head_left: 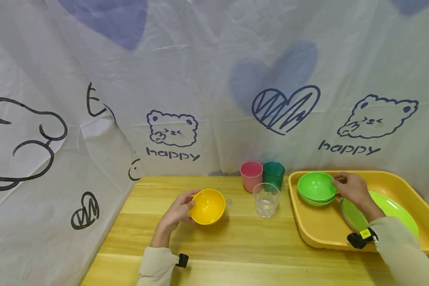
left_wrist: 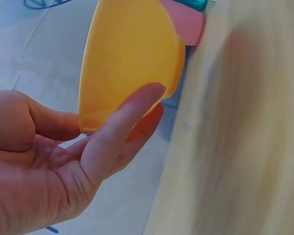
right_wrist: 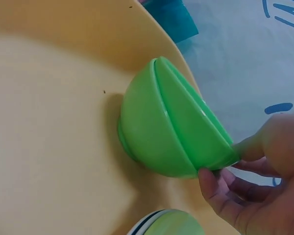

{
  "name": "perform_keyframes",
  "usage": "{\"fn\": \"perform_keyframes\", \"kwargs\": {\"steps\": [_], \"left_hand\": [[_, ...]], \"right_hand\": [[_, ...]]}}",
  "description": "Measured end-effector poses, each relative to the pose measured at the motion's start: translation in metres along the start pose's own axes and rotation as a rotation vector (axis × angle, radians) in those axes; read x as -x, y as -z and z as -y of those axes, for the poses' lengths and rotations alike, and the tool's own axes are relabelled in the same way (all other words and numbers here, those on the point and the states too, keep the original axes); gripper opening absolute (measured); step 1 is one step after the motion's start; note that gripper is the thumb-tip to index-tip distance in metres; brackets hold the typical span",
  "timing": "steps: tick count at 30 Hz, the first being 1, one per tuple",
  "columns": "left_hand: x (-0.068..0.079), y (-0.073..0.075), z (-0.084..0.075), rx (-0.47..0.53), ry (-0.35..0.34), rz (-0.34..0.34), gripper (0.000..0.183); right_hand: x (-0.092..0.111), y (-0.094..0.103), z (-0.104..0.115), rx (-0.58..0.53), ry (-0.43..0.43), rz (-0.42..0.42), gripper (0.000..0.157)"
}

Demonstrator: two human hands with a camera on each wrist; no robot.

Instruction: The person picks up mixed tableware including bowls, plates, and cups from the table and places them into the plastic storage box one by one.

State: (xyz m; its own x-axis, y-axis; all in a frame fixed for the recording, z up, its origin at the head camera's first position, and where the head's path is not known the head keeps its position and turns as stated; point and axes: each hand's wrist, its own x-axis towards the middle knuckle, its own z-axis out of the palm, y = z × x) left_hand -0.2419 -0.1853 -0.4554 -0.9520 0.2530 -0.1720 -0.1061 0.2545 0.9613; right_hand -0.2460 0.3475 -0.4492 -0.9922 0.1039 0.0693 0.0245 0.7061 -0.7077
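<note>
A yellow bowl (head_left: 207,206) is held by its rim in my left hand (head_left: 178,211), tilted and raised over the wooden table. In the left wrist view, thumb and fingers pinch the yellow bowl (left_wrist: 130,58) from both sides of its edge. My right hand (head_left: 354,190) pinches the rim of the upper green bowl (head_left: 317,186). That bowl sits tilted inside a lower green bowl (head_left: 315,202), which stands in the yellow-orange tray; the right wrist view shows a gap between the two rims on the hand's side.
Green plates (head_left: 397,210) lie stacked in the tray (head_left: 318,238), right of the bowls. A pink cup (head_left: 252,180), a teal cup (head_left: 273,174) and a clear glass (head_left: 266,202) stand left of the tray. Behind the table (head_left: 243,254) hangs a printed white cloth (head_left: 207,79).
</note>
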Motion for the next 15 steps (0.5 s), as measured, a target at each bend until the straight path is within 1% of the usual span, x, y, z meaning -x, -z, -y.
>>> {"fn": "perform_keyframes", "kwargs": {"steps": [3,6,8,11,15], "left_hand": [[0.000,0.003,-0.004,0.043,0.002,-0.033,0.043],[-0.002,0.005,-0.006,0.079,-0.015,-0.050,0.043],[-0.003,0.007,-0.007,0.102,-0.032,-0.053,0.044],[-0.005,0.008,-0.009,0.144,-0.048,-0.064,0.044],[-0.004,0.012,-0.013,0.181,-0.070,-0.106,0.043]], "right_hand": [[0.002,-0.001,-0.002,-0.021,-0.010,0.029,0.039],[0.004,0.002,-0.003,-0.020,-0.019,0.059,0.042],[0.005,0.005,-0.002,-0.007,-0.024,0.064,0.045],[0.006,0.009,0.001,0.048,-0.014,0.026,0.050],[0.008,0.011,0.007,0.105,0.027,-0.061,0.052]]}}
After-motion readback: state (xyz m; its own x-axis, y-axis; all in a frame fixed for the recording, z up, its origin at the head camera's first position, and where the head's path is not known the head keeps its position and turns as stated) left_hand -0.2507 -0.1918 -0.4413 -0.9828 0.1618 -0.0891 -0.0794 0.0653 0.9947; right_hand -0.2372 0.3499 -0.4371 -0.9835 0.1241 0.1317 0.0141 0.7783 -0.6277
